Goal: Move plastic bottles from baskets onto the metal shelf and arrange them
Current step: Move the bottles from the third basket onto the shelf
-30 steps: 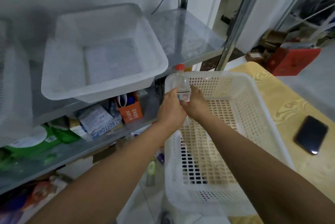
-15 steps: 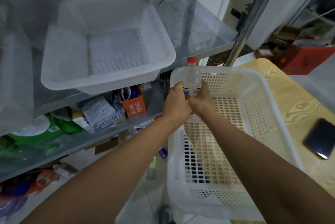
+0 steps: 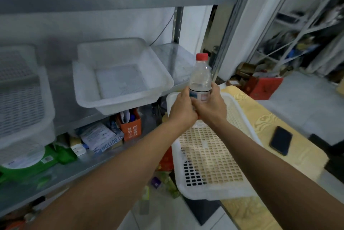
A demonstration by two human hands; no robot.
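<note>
1. Position of the workpiece. I read the bottle (image 3: 200,77) as standing over the far end of the basket (image 3: 175,155), inside that end's rim line. Its long axis is vertical, with the red cap (image 3: 202,56) uppermost. The hands cover most of its lower part, so I cannot tell whether the base clears the basket floor or rests on it.

2. Direction of the target. The bare patch of the metal shelf (image 3: 176,58) lies beyond the basket's far-left corner and above its rim. The bottle's shoulder is already level with that surface. An empty white tray (image 3: 122,107) takes up the shelf further left of that corner. I judge that the coming move is a short carry away from the basket, forward and to the left, with the axis kept vertical.

3. Nearer hand. The left hand (image 3: 183,110) is on the side of the bottle that faces the shelf. The right hand (image 3: 211,107) is on the side that faces the basket's right wall. The left hand is therefore nearer to the target.

4. State of the hands. Both hands are wrapped round the label band and the body below it, and they touch each other at the front. The fingers are curled closed on the bottle and neither hand holds anything else. The upper half of the bottle stands clear above them.

5. Caution. I treat the tray's near-right corner as the only obstruction close to the path.
</note>
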